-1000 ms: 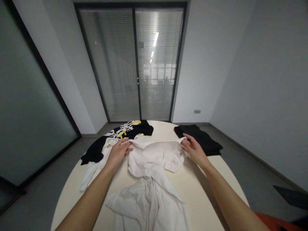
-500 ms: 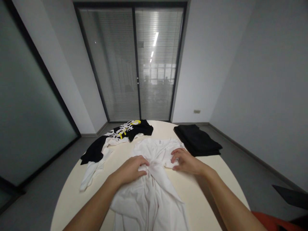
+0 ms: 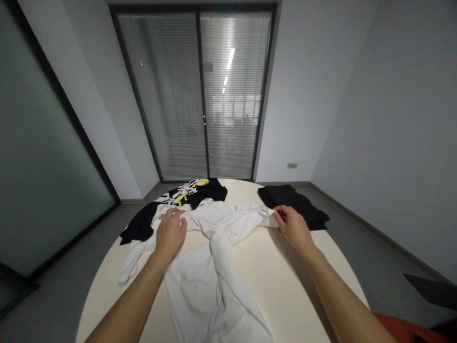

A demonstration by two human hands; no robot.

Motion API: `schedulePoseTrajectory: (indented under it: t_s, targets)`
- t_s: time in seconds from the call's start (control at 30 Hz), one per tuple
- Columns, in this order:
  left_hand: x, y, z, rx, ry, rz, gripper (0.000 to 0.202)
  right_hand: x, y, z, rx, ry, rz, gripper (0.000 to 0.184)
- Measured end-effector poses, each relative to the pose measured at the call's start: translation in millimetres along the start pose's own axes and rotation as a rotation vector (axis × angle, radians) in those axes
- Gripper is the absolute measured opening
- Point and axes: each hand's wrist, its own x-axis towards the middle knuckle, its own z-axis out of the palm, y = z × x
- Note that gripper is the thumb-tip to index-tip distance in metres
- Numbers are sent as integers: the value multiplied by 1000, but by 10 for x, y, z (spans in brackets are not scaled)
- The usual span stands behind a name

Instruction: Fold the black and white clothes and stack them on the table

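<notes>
A white T-shirt (image 3: 221,252) lies on the table with its collar at the far side and its lower part toward me, twisted and creased along the middle. My left hand (image 3: 171,232) is closed at the left sleeve, close beside the other clothes; its thumb side hides part of the grip. On the right, my right hand (image 3: 293,225) pinches the edge of the other sleeve between thumb and fingers. The upper part of the shirt is stretched between both hands.
On the round cream table (image 3: 285,281), a black garment (image 3: 143,224) with a white and yellow print lies at the far left, with white cloth (image 3: 132,259) along it. Folded black clothes (image 3: 293,202) sit at the far right. Something red (image 3: 403,328) shows at the lower right.
My hands have moved apart, the left one leftward and away from me, the right one outward to the sleeve edge. The shirt's upper part is now spread wider, sleeves pulled out sideways.
</notes>
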Motion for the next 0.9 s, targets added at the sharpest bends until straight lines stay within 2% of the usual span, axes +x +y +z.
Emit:
schedulePoseTrajectory:
  t_s: [0.1, 0.2, 0.27, 0.33, 0.43, 0.5, 0.6, 0.73, 0.83, 0.9]
  targets:
    - [-81, 204, -47, -210, -226, 86, 40, -39, -37, 34, 54, -61, -17, 31]
    - [-199, 403, -86, -381, -511, 369, 40, -97, -90, 101, 160, -234, -215, 42]
    - [-260, 480, -91, -406, -585, 486, 33, -145, -117, 169, 154, -350, -363, 46]
    - [-287, 515, -87, -387, -604, 504, 24, -192, -141, 248, 103, -401, -426, 38]
    - [-256, 506, -81, -426, -596, 459, 23, -231, -183, 337, 43, -386, -393, 17]
    - [-195, 451, -71, -499, -554, 407, 25, -221, -208, 348, 10, -358, -339, 17]
    - [-66, 280, -18, -568, -405, 280, 31, -163, -212, 284, -26, -261, -232, 20]
    - [75, -3, 96, -555, -154, 16, 37, -80, -167, 158, -26, -80, -21, 23]
    - [95, -77, 124, -456, -74, -105, 39, -66, -132, 159, 107, -103, 119, 25]
    - [74, -21, 87, -388, -83, -124, 39, -84, -119, 213, 236, -169, 93, 25]
